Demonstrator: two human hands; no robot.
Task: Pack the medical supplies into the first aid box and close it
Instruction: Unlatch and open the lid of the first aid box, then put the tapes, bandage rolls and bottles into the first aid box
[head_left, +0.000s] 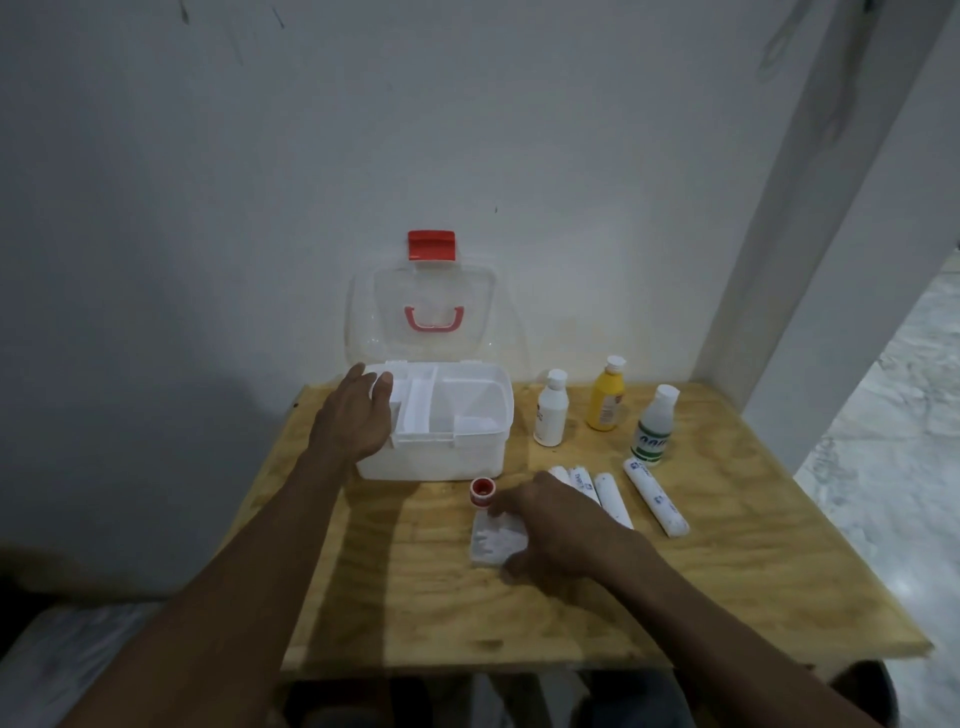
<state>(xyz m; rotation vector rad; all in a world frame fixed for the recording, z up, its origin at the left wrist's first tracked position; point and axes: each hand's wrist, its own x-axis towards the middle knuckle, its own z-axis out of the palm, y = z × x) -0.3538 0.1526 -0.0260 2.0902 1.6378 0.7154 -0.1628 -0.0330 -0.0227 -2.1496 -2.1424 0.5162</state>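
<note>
a white first aid box (436, 447) is seen standing at the back of a plywood desk (727, 597), close to the wall, with its clear lid (421, 306) swung up and leaned back; a red latch (431, 245) is carried at the top of the lid and a red handle (434, 318) in its middle. a white divided tray (447, 402) is seated in the open box. the left hand (358, 410) is laid on the box's left rim, fingers spread and loosely curved, clamped on nothing. the right hand (550, 525) is lowered onto a small white packet (496, 543) lying flat on the desk in front of the box, the fingers resting on its far edge and the thumb by its near corner; whether the packet is actually pinched cannot be told. a red tape roll (482, 490) is placed just beside the fingertips, between the packet and the box. to the right of the box three bottles are set upright: a white bottle (550, 410), a yellow bottle (607, 397) and a clear bottle with a green label (653, 428). white wrapped bandage rolls (657, 499) are laid side by side in front of the bottles, some partly hidden by the right hand.
</note>
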